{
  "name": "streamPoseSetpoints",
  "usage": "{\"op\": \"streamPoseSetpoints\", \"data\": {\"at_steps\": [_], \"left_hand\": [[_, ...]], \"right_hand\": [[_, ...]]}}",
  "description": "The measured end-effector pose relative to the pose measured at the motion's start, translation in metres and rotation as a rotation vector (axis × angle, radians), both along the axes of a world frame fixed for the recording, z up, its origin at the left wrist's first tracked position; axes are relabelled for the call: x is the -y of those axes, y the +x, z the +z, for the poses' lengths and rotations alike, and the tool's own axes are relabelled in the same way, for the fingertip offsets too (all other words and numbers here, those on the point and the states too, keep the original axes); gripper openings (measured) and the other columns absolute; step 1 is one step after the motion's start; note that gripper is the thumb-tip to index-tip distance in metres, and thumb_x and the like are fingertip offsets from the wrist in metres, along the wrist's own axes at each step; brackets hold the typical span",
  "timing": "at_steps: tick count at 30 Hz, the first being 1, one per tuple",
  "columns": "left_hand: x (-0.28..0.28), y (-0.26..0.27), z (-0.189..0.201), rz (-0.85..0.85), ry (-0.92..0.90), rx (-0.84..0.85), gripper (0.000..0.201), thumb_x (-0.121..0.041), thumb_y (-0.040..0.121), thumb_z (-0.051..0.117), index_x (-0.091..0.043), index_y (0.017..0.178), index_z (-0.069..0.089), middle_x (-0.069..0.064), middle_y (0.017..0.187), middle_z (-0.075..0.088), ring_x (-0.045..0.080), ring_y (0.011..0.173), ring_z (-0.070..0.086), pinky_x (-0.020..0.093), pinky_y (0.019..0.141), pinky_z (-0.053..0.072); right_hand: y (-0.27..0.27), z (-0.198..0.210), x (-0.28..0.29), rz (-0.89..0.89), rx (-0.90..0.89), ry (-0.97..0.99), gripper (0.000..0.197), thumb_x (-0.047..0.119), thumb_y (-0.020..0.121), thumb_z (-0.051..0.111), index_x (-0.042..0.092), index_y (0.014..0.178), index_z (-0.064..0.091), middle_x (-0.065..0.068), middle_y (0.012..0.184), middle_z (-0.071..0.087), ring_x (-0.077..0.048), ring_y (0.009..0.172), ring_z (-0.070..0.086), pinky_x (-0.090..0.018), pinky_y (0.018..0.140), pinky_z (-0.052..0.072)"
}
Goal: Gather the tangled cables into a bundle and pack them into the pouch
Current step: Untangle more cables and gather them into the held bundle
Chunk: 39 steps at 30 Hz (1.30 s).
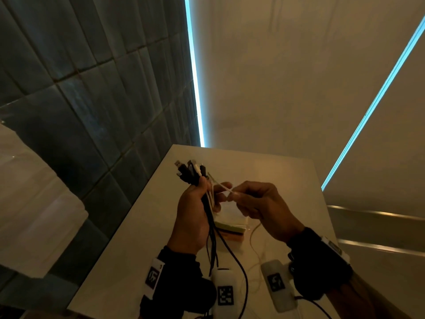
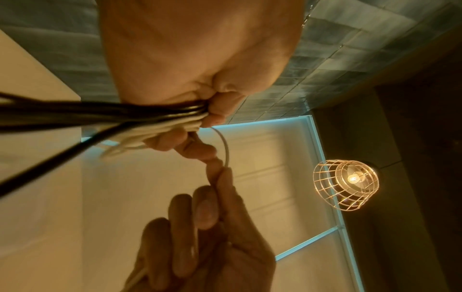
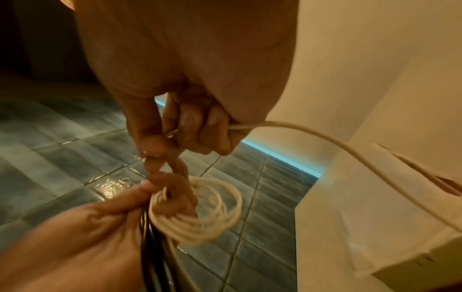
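My left hand (image 1: 197, 203) grips a bundle of black and white cables (image 1: 192, 172) upright above the table, plugs sticking out the top and black leads hanging down past my wrist. In the right wrist view the white cable (image 3: 200, 213) lies in several loops round my left fingers. My right hand (image 1: 250, 201) pinches the free run of that white cable (image 1: 224, 187) just right of the bundle, and the slack trails out of its palm (image 3: 325, 136). A clear flat pouch (image 1: 232, 221) lies on the table under both hands, partly hidden by them.
The pale table (image 1: 287, 176) stands against a dark tiled wall (image 1: 92, 111) on the left. A thin pale cable (image 1: 254, 245) and a black lead (image 1: 239, 261) trail on the tabletop near my wrists. A cage lamp (image 2: 346, 184) hangs overhead.
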<state>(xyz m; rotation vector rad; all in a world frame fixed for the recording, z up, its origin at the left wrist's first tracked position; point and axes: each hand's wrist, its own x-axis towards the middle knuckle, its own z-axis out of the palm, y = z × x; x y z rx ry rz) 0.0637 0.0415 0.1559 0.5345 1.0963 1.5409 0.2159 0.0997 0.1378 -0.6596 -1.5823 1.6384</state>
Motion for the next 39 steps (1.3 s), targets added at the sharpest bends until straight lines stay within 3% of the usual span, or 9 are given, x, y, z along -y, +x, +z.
{"op": "streamPoseSetpoints", "data": {"at_steps": [6, 8, 12, 19, 27, 29, 32, 35, 39], "left_hand": [[0.002, 0.005, 0.016, -0.059, 0.211, 0.244, 0.03, -0.029, 0.1, 0.037, -0.013, 0.078, 0.048, 0.002, 0.062, 0.044, 0.019, 0.064, 0.056, 0.038, 0.076, 0.05], [0.003, 0.002, 0.018, -0.067, 0.263, 0.282, 0.03, -0.029, 0.1, 0.037, -0.015, 0.075, 0.046, -0.001, 0.062, 0.04, 0.014, 0.056, 0.047, 0.032, 0.068, 0.047], [0.002, -0.007, 0.016, -0.07, 0.305, 0.274, 0.028, -0.03, 0.098, 0.038, -0.016, 0.074, 0.045, -0.004, 0.061, 0.039, 0.008, 0.048, 0.032, 0.023, 0.05, 0.033], [0.002, -0.007, 0.015, -0.071, 0.32, 0.244, 0.026, -0.029, 0.096, 0.039, -0.017, 0.073, 0.043, -0.004, 0.061, 0.039, 0.008, 0.047, 0.029, 0.022, 0.048, 0.029], [0.002, -0.011, 0.01, -0.011, 0.266, 0.231, 0.027, -0.028, 0.097, 0.039, -0.016, 0.073, 0.043, -0.005, 0.06, 0.037, 0.006, 0.046, 0.028, 0.021, 0.046, 0.03], [0.0, -0.014, 0.01, -0.001, 0.209, 0.205, 0.028, -0.027, 0.099, 0.037, -0.016, 0.073, 0.042, -0.006, 0.059, 0.037, 0.006, 0.044, 0.028, 0.021, 0.045, 0.028], [-0.002, -0.011, 0.006, 0.016, 0.082, 0.1, 0.028, -0.025, 0.101, 0.037, -0.016, 0.075, 0.042, -0.005, 0.058, 0.039, 0.007, 0.044, 0.03, 0.022, 0.045, 0.027], [-0.004, 0.005, 0.001, 0.015, -0.023, 0.03, 0.024, -0.024, 0.102, 0.04, -0.013, 0.081, 0.048, 0.0, 0.061, 0.055, 0.013, 0.051, 0.044, 0.026, 0.053, 0.033], [-0.004, 0.011, 0.005, -0.055, -0.01, 0.09, 0.023, -0.026, 0.1, 0.042, -0.009, 0.091, 0.054, 0.009, 0.075, 0.069, 0.017, 0.062, 0.054, 0.03, 0.064, 0.041]], "right_hand": [[0.01, -0.027, 0.007, 0.068, 0.114, -0.069, 0.02, 0.008, 0.093, 0.055, -0.003, 0.081, 0.068, -0.006, 0.056, 0.04, -0.014, 0.05, 0.032, -0.023, 0.047, 0.025], [0.017, -0.045, 0.004, 0.052, 0.17, -0.1, 0.025, 0.013, 0.095, 0.053, -0.004, 0.082, 0.066, -0.004, 0.056, 0.035, -0.014, 0.05, 0.027, -0.028, 0.049, 0.017], [0.03, -0.077, -0.002, -0.011, 0.275, -0.149, 0.026, 0.017, 0.095, 0.054, -0.001, 0.08, 0.065, 0.003, 0.054, 0.039, -0.011, 0.049, 0.026, -0.032, 0.051, 0.013], [0.024, -0.124, 0.005, -0.087, 0.367, -0.163, 0.025, 0.02, 0.096, 0.056, 0.01, 0.075, 0.067, 0.003, 0.056, 0.042, -0.007, 0.047, 0.03, -0.019, 0.044, 0.023], [0.012, -0.176, 0.005, -0.264, 0.512, -0.231, 0.028, 0.006, 0.093, 0.056, 0.006, 0.066, 0.065, 0.005, 0.049, 0.044, -0.008, 0.045, 0.035, -0.014, 0.043, 0.029], [0.011, -0.165, -0.003, -0.38, 0.532, -0.246, 0.024, 0.013, 0.09, 0.06, 0.006, 0.068, 0.066, 0.003, 0.052, 0.047, -0.009, 0.046, 0.037, -0.022, 0.045, 0.03], [0.008, -0.109, -0.011, -0.489, 0.254, -0.239, 0.018, 0.013, 0.087, 0.065, -0.003, 0.078, 0.063, -0.008, 0.06, 0.044, -0.015, 0.05, 0.034, -0.027, 0.045, 0.026], [0.002, -0.041, -0.004, -0.353, -0.027, -0.112, 0.018, 0.012, 0.088, 0.063, -0.006, 0.086, 0.062, -0.007, 0.06, 0.044, -0.013, 0.051, 0.034, -0.023, 0.044, 0.025], [0.005, -0.007, 0.019, -0.142, -0.057, -0.007, 0.013, 0.004, 0.088, 0.061, -0.008, 0.083, 0.059, -0.005, 0.055, 0.049, -0.012, 0.048, 0.039, -0.023, 0.046, 0.029]]}}
